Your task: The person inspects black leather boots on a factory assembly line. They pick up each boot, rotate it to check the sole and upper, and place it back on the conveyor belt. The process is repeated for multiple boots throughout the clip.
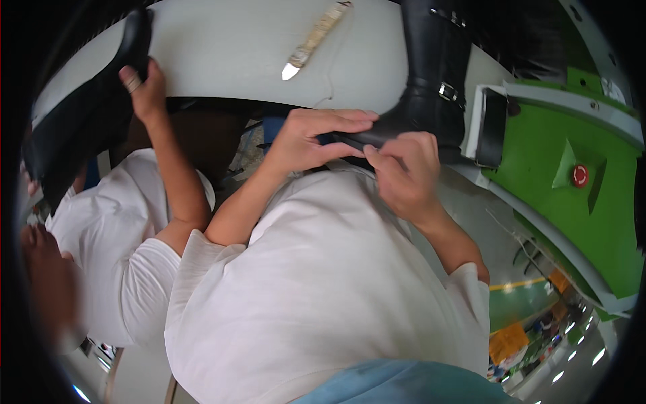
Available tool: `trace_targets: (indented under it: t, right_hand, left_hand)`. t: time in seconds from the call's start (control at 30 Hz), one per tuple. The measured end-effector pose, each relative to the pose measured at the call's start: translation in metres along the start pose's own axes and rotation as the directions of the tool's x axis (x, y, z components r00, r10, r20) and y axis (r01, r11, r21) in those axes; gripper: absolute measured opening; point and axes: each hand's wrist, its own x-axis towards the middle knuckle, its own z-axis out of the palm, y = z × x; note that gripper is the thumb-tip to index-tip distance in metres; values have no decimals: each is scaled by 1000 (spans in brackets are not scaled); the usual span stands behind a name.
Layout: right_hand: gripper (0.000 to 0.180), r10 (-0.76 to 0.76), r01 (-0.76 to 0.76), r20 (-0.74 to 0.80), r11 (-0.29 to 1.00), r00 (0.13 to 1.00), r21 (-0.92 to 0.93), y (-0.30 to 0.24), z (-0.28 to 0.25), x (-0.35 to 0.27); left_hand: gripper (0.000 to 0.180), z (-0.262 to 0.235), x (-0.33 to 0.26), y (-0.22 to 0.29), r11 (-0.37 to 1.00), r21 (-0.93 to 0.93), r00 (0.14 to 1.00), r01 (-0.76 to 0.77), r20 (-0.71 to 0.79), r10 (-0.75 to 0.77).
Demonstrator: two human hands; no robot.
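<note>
Light blue fabric (417, 385) sits closest, overlapping the worker's white short-sleeved shirt (323, 283). Beyond it, the left hand's (303, 138) grip is closed about the smooth toe of a tall black boot with silver buckles (431, 87), fingers along one side and thumb along the other. The right hand (407, 172) is curled with thumb and forefinger drawn together at the toe; from here I cannot tell whether its grip pinches anything. That toe hangs past the near edge of the white surface (222, 54), the shaft lying toward the far side, so a hard tug with a loose left hold might drag the boot off. Smooth leather could also let the fingertips slip, and a nail might scuff it.

Farther out lies a tan-wrapped tool with a bright, pointed tip (316, 37), aimed back toward the worker; a blind reach could end in a cut. To the left, a co-worker's hand (147, 91) holds another black boot (94, 114), close enough that elbows might knock.
</note>
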Motion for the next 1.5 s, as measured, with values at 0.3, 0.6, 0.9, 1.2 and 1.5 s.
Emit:
trace_targets:
  t: [0.3,0.6,0.9,1.2,1.5]
  right_hand:
    - [46,3,8,42,970,999,-245,3,-21,7]
    - [35,24,-17,98,998,995,-67,13,-23,7]
    - [33,-84,88,49,993,995,-84,31,-35,22]
    - [38,2,-9,148,999,989,45,44,-36,39]
    - [65,180,-195,140,975,974,103,46,-49,47]
  left_hand:
    - [57,38,-10,-6,992,112,971,-65,-223,89]
    - [56,37,-2,-13,982,159,971,-102,-199,133]
    - [58,36,10,-8,976,199,971,-94,-198,134]
    - [45,39,19,-8,965,249,948,-87,-278,157]
    - [41,34,26,-9,974,208,960,-92,-242,142]
